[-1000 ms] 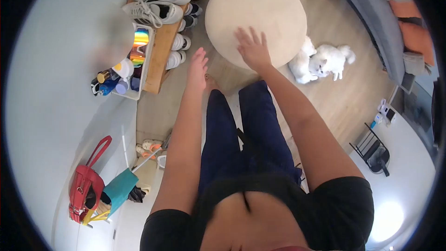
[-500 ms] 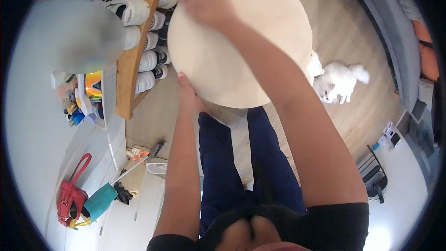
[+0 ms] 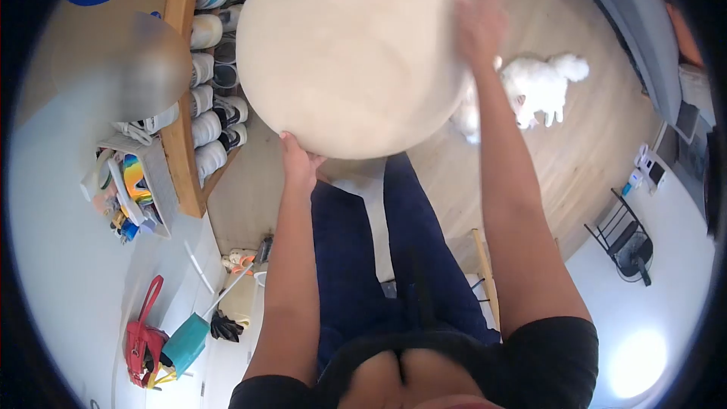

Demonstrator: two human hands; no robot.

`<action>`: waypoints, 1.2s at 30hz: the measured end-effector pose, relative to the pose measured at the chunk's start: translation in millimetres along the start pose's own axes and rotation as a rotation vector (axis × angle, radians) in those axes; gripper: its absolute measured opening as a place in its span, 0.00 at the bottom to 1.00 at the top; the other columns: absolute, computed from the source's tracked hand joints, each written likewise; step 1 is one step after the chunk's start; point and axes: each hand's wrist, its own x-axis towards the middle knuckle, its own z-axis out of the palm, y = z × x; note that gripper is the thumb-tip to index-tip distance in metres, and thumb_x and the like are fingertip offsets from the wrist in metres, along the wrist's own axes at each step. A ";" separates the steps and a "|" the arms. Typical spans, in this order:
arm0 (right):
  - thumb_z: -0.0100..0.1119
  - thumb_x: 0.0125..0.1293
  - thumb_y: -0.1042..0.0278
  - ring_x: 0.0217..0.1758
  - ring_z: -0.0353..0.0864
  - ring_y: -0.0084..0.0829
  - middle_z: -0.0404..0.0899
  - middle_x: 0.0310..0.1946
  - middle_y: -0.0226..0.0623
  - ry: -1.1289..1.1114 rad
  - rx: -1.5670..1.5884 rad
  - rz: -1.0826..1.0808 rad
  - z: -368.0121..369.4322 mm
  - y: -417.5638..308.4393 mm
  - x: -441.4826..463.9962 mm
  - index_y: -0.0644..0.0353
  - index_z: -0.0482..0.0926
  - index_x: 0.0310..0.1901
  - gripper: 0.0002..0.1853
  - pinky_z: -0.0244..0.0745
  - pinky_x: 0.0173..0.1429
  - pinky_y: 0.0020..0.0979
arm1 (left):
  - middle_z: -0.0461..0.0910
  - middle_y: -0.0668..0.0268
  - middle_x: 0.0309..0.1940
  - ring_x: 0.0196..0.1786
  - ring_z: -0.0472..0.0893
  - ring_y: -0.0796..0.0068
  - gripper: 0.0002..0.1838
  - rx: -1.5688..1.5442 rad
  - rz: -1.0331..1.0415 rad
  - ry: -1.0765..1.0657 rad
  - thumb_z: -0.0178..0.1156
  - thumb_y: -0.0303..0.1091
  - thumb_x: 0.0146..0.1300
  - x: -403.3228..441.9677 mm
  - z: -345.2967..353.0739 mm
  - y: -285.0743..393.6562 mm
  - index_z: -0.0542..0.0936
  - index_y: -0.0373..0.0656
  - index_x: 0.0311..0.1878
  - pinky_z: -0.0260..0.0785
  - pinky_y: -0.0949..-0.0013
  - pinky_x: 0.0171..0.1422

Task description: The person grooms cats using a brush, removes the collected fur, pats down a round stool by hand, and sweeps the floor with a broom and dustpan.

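A large round cream-coloured top, like a padded stool seat (image 3: pixel 348 53), fills the upper middle of the view; what is under it is hidden. My left hand (image 3: pixel 301 165) grips its near left rim, thumb on the upper face and fingers going under the edge. At the right rim is my right hand (image 3: pixel 481 23), blurred by motion, its fingers stretched out and nothing seen in them. Whether it touches the rim cannot be made out.
Left of the round top stands a wooden shoe rack (image 3: pixel 180 98) with several shoes. A white fluffy animal (image 3: pixel 539 87) is on the wooden floor to the right. A red bag (image 3: pixel 144 344) hangs at lower left. A grey sofa (image 3: pixel 644 38) lines the far right.
My right hand has swept from the top's far left across to its right rim. The left hand still holds the near left edge. The view has shifted, with more of the shoe rack showing.
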 end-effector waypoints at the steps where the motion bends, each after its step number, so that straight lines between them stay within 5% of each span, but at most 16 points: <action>1: 0.49 0.67 0.50 0.72 0.56 0.46 0.60 0.69 0.38 -0.239 0.031 0.067 12.7 -30.6 3.0 0.48 0.67 0.65 0.26 0.42 0.69 0.65 | 0.65 0.55 0.64 0.65 0.68 0.55 0.32 0.003 -0.006 -0.001 0.28 0.58 0.73 -4.3 6.6 -2.1 0.55 0.44 0.69 0.67 0.52 0.61; 6: 0.45 0.67 0.45 0.74 0.53 0.40 0.54 0.72 0.29 -0.652 0.076 -0.406 -1.1 -201.2 -68.6 0.46 0.60 0.69 0.31 0.41 0.74 0.56 | 0.64 0.56 0.63 0.65 0.68 0.55 0.31 -0.066 -0.014 -0.065 0.31 0.59 0.72 12.1 8.8 -13.8 0.55 0.47 0.69 0.68 0.50 0.62; 9: 0.50 0.65 0.53 0.72 0.57 0.34 0.61 0.69 0.26 -0.461 0.315 -0.674 -17.8 -183.7 -127.7 0.47 0.67 0.64 0.26 0.45 0.74 0.48 | 0.63 0.56 0.64 0.64 0.68 0.54 0.32 0.014 0.024 -0.126 0.31 0.60 0.72 34.2 -9.0 -27.9 0.56 0.46 0.68 0.68 0.49 0.62; 12: 0.50 0.65 0.54 0.70 0.61 0.34 0.64 0.66 0.27 -0.781 0.412 -0.165 -56.5 -85.9 -111.2 0.43 0.66 0.66 0.26 0.50 0.73 0.44 | 0.63 0.56 0.64 0.63 0.68 0.52 0.33 -0.032 0.046 0.004 0.31 0.60 0.72 9.8 15.7 -16.4 0.56 0.44 0.68 0.68 0.48 0.61; 13: 0.49 0.66 0.53 0.69 0.61 0.36 0.65 0.66 0.31 -0.665 -0.165 -0.149 -62.2 -55.7 -111.2 0.45 0.63 0.67 0.28 0.50 0.73 0.42 | 0.63 0.56 0.64 0.63 0.68 0.52 0.33 -0.038 0.036 0.006 0.31 0.60 0.72 9.7 16.7 -17.6 0.56 0.44 0.68 0.68 0.48 0.61; 16: 0.42 0.70 0.56 0.63 0.67 0.46 0.69 0.61 0.47 -0.607 -0.072 0.704 -42.8 113.5 -142.1 0.62 0.65 0.63 0.25 0.61 0.65 0.47 | 0.62 0.55 0.65 0.62 0.69 0.51 0.34 -0.057 0.041 -0.005 0.31 0.60 0.72 10.2 18.6 -18.3 0.55 0.43 0.69 0.66 0.47 0.61; 18: 0.43 0.69 0.58 0.59 0.70 0.48 0.71 0.59 0.48 -0.149 -0.254 0.662 -66.9 91.4 -102.3 0.66 0.66 0.61 0.25 0.63 0.61 0.49 | 0.57 0.54 0.68 0.65 0.66 0.52 0.34 0.019 0.022 -0.007 0.29 0.60 0.72 8.5 19.8 -14.5 0.49 0.45 0.71 0.64 0.48 0.64; 21: 0.49 0.66 0.53 0.66 0.63 0.49 0.64 0.64 0.54 -0.327 -0.154 0.179 -30.9 9.2 -82.6 0.61 0.63 0.65 0.29 0.54 0.66 0.55 | 0.58 0.55 0.68 0.63 0.68 0.53 0.33 -0.038 0.024 -0.053 0.31 0.59 0.72 16.8 12.7 -24.0 0.49 0.46 0.71 0.65 0.49 0.63; 22: 0.47 0.66 0.49 0.71 0.55 0.52 0.56 0.69 0.52 -0.175 -0.048 0.215 -31.9 -53.9 -83.1 0.59 0.59 0.68 0.33 0.47 0.69 0.61 | 0.58 0.55 0.68 0.63 0.68 0.53 0.33 -0.062 0.044 -0.020 0.31 0.59 0.72 13.7 11.8 -23.1 0.49 0.46 0.71 0.65 0.49 0.63; 23: 0.47 0.67 0.48 0.75 0.45 0.51 0.48 0.73 0.45 -0.372 -0.254 0.201 -37.5 -106.1 -89.9 0.57 0.53 0.71 0.36 0.41 0.71 0.62 | 0.59 0.57 0.68 0.62 0.68 0.55 0.33 -0.059 0.049 -0.034 0.33 0.58 0.73 8.6 13.2 -21.8 0.51 0.46 0.71 0.65 0.50 0.61; 24: 0.48 0.64 0.50 0.75 0.47 0.52 0.51 0.73 0.43 -0.510 -0.049 -0.059 -31.5 -133.5 -108.0 0.55 0.58 0.70 0.34 0.40 0.67 0.71 | 0.59 0.58 0.68 0.62 0.69 0.56 0.32 -0.053 0.048 -0.052 0.35 0.57 0.73 5.4 7.8 -19.1 0.54 0.46 0.70 0.66 0.52 0.59; 26: 0.51 0.62 0.54 0.75 0.51 0.37 0.62 0.69 0.31 -0.997 0.171 -0.666 -47.2 -196.3 -131.1 0.54 0.73 0.59 0.25 0.43 0.72 0.60 | 0.61 0.60 0.67 0.62 0.69 0.59 0.31 -0.096 0.067 -0.085 0.37 0.57 0.72 31.2 -31.4 -34.2 0.58 0.46 0.69 0.65 0.54 0.58; 27: 0.52 0.59 0.55 0.74 0.54 0.29 0.70 0.64 0.23 -0.824 0.612 -0.721 -48.3 -214.4 -142.9 0.50 0.82 0.49 0.18 0.44 0.75 0.53 | 0.63 0.62 0.66 0.61 0.69 0.61 0.30 -0.123 0.073 -0.150 0.39 0.56 0.72 31.8 -39.1 -30.6 0.61 0.46 0.68 0.65 0.55 0.57; 30: 0.53 0.57 0.56 0.72 0.58 0.27 0.77 0.56 0.20 -0.799 0.417 -1.114 -20.4 -221.6 -123.4 0.45 0.84 0.42 0.14 0.43 0.76 0.50 | 0.64 0.66 0.65 0.61 0.67 0.66 0.23 -0.220 0.114 0.286 0.41 0.48 0.72 29.3 -60.4 -23.7 0.65 0.46 0.64 0.61 0.58 0.62; 34: 0.53 0.55 0.53 0.63 0.68 0.27 0.81 0.38 0.23 -0.878 0.103 -1.718 38.2 -246.0 -65.1 0.44 0.84 0.32 0.11 0.44 0.77 0.46 | 0.68 0.69 0.61 0.61 0.65 0.70 0.21 -0.274 0.100 0.447 0.47 0.44 0.69 48.7 -76.8 -26.2 0.67 0.50 0.63 0.57 0.62 0.62; 36: 0.51 0.58 0.49 0.60 0.70 0.30 0.81 0.37 0.26 -0.926 0.243 -1.248 59.8 -271.2 -16.1 0.44 0.83 0.34 0.14 0.49 0.73 0.49 | 0.71 0.70 0.36 0.40 0.69 0.79 0.12 -0.241 0.364 0.351 0.53 0.39 0.65 69.3 -85.3 -50.8 0.76 0.50 0.49 0.63 0.67 0.46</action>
